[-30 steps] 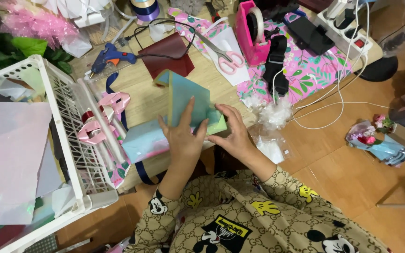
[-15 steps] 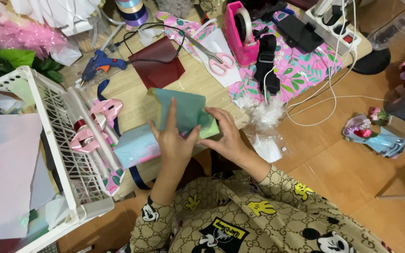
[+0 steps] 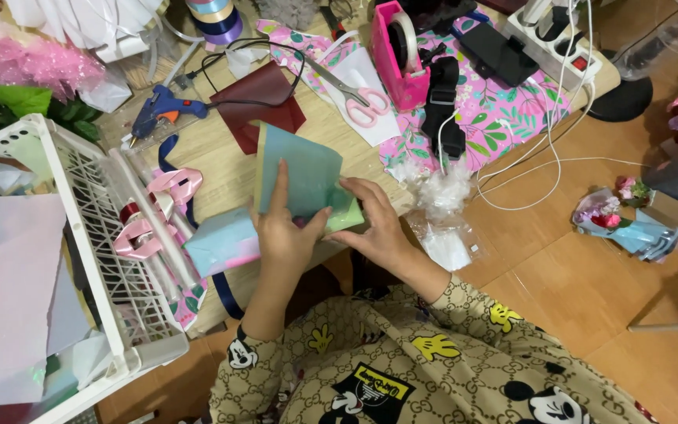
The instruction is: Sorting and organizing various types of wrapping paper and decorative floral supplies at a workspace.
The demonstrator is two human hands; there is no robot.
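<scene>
While the left hand (image 3: pixel 284 228) presses flat, index finger stretched, on a folded teal paper (image 3: pixel 308 174), the right hand (image 3: pixel 374 224) pinches its lower corner on a low wooden table (image 3: pixel 213 169). Pink scissors (image 3: pixel 359 98), a blue glue gun (image 3: pixel 158 110) and a white basket (image 3: pixel 111 259) crowd round, above a wooden floor (image 3: pixel 559 267).

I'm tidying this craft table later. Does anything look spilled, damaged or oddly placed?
Nothing looks spilled or broken, but it is cluttered. A white cable trails off the table onto the floor, and a small bouquet lies on the floor. The left hand and right hand press a teal paper flat.
</scene>
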